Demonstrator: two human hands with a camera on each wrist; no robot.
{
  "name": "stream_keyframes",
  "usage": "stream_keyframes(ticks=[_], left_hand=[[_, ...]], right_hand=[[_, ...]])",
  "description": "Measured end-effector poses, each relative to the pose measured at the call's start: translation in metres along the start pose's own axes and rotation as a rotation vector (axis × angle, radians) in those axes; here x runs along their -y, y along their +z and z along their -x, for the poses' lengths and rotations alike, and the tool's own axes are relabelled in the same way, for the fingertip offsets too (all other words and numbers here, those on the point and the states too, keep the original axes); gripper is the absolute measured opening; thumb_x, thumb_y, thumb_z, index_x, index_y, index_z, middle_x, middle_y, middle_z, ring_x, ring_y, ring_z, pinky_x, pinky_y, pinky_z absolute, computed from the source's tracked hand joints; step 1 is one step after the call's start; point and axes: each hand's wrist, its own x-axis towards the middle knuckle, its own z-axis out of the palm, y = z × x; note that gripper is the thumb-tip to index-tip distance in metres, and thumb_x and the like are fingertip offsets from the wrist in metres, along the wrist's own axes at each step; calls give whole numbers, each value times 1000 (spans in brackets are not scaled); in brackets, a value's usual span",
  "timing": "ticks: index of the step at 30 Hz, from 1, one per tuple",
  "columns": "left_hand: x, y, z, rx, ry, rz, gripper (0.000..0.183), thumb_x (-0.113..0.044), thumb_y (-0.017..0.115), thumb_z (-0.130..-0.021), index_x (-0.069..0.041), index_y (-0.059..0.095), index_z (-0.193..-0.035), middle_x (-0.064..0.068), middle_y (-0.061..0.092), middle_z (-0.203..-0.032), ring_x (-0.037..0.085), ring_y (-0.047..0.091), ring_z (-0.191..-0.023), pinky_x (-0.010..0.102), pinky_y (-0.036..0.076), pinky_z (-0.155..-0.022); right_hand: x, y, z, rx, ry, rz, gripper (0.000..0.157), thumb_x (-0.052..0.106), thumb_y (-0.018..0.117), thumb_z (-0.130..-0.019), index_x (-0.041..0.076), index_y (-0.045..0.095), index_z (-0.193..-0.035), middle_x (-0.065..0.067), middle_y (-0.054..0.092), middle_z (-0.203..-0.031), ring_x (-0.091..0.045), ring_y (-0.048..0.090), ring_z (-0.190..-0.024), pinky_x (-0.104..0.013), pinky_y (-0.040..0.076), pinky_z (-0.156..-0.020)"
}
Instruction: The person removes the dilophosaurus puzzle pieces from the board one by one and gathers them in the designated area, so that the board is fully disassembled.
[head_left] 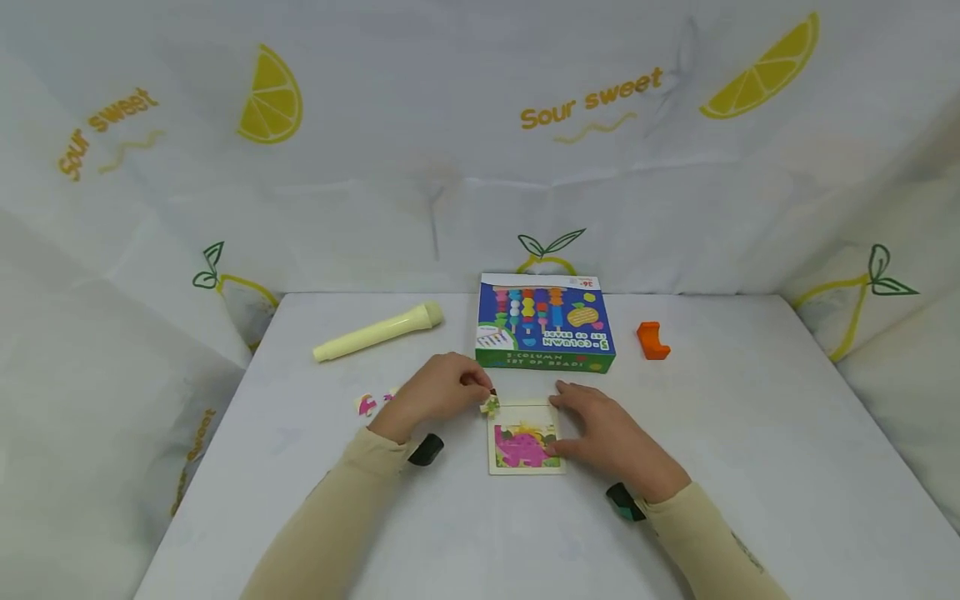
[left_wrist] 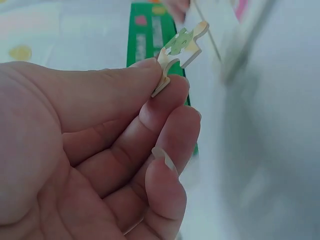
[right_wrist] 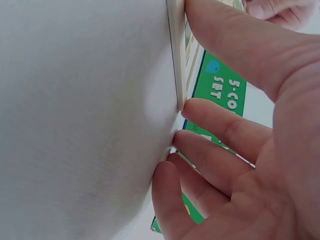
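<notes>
Thumb and fingertips of my left hand [head_left: 444,385] pinch a small jigsaw piece [left_wrist: 181,47] with a green print, held up by one end. In the head view this piece is over the top left corner of the puzzle board [head_left: 492,454]. Inside the board's pale frame, the lower part shows a pink dinosaur picture [head_left: 521,447]; the upper part is bare. My right hand [head_left: 611,437] rests along the board's right side. Its thumb touches the edge and the index fingertip is at the corner, while the other fingers lie relaxed on the table.
Loose pink-printed puzzle pieces [head_left: 366,405] lie left, partly behind my left forearm. Behind the board stands a blue and green bead-set box [head_left: 547,325]. A pale yellow microphone-shaped tube [head_left: 378,332] lies back left, and an orange notched block [head_left: 653,341] sits at the right.
</notes>
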Motion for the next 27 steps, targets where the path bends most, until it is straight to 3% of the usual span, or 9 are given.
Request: stream_keyframes(ticks=[5, 10, 20, 27], left_hand=[[27, -24, 10, -72, -59, -29, 10, -22, 71, -103, -24, 82, -103, -7, 75, -95, 14, 62, -88, 32, 50, -80], [44, -39, 15, -73, -68, -35, 10, -20, 72, -103, -21, 82, -106, -5, 77, -97, 14, 63, -90, 31, 50, -81], [60, -44, 25, -71, -84, -56, 10, -16, 73, -102, -19, 83, -101, -5, 77, -94, 14, 62, -89, 32, 50, -81], [64, -46, 20, -83, -50, -104, 11, -15, 71, -103, -18, 82, -100, -4, 76, -94, 14, 61, -86, 31, 50, -78]], right_hand=[[-1, -1, 0, -2, -1, 18, 77, 40, 92, -85, 16, 63, -152, -9, 44, -172, -41, 37, -160, -64, 41, -123], [0, 0, 0, 2, -1, 22, 78, 40, 92, -85, 15, 62, -152, -10, 42, -173, -42, 36, -161, -64, 39, -124], [4, 5, 4, 10, -12, 16, 75, 38, 91, -87, 14, 62, -152, -9, 44, -172, -41, 37, -160, -64, 39, -124], [4, 1, 5, 7, -18, 36, 76, 37, 90, -88, 13, 60, -154, -11, 42, -173, -42, 37, -160, -63, 39, -124]])
